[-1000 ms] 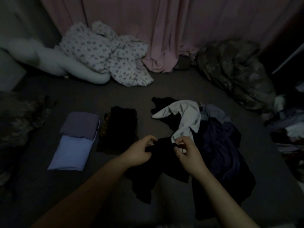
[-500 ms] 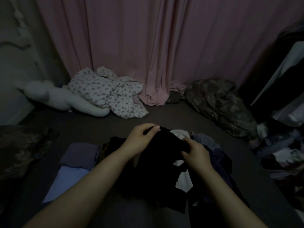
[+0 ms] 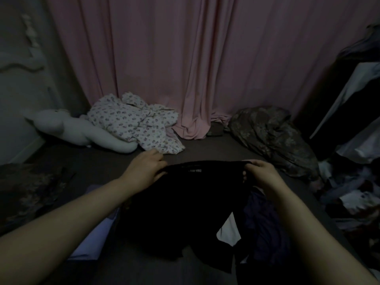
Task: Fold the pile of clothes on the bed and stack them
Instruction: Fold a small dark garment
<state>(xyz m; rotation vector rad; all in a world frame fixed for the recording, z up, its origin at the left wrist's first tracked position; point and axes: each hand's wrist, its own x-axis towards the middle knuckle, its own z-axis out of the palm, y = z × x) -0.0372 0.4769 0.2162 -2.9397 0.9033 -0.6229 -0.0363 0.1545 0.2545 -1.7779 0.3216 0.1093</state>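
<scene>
A black garment (image 3: pixel 185 204) hangs spread in front of me above the bed (image 3: pixel 205 149). My left hand (image 3: pixel 144 167) grips its top edge on the left and my right hand (image 3: pixel 261 173) grips the top edge on the right. A small white label shows near the collar. Under it on the right lies the unfolded pile (image 3: pixel 265 229) of dark blue and white clothes. Folded pale blue clothes (image 3: pixel 92 243) peek out at the lower left, mostly hidden by my left arm and the garment.
A pink curtain (image 3: pixel 185 68) hangs behind the bed. A white plush toy (image 3: pixel 82 132) and a floral cloth (image 3: pixel 133 124) lie at the back left, a camouflage blanket (image 3: pixel 271 138) at the back right. More clutter (image 3: pixel 353 194) sits off the right edge.
Both hands lifted the black garment off the pile and pulled apart, stretching its top edge wide. The view tilted upward toward the curtain.
</scene>
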